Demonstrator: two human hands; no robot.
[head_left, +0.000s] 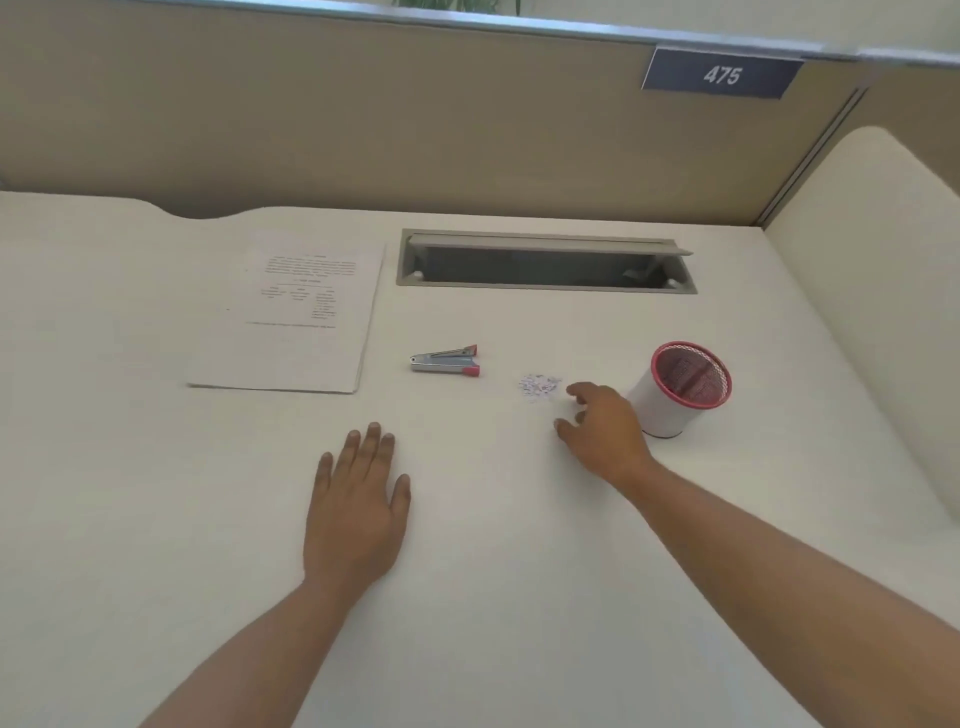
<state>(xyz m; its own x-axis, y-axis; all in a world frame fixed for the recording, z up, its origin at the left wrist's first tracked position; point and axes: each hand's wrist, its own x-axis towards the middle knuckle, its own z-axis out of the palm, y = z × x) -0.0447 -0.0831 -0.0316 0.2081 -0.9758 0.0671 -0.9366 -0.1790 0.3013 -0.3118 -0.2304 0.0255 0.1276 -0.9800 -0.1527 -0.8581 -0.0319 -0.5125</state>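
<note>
– So, where do the hands sit?
– Left hand (358, 501) lies flat on the tabletop (483, 597), fingers straight, gripping nothing. Right hand (605, 434) is relaxed, fingers loosely bent and empty, with the forefinger just beside the pile (539, 385).
– And the pile itself?
– It's small bits, too tiny to tell what they are, between the stapler (445, 359) and the cup (680, 389). Papers (291, 317) lie well left.
</note>
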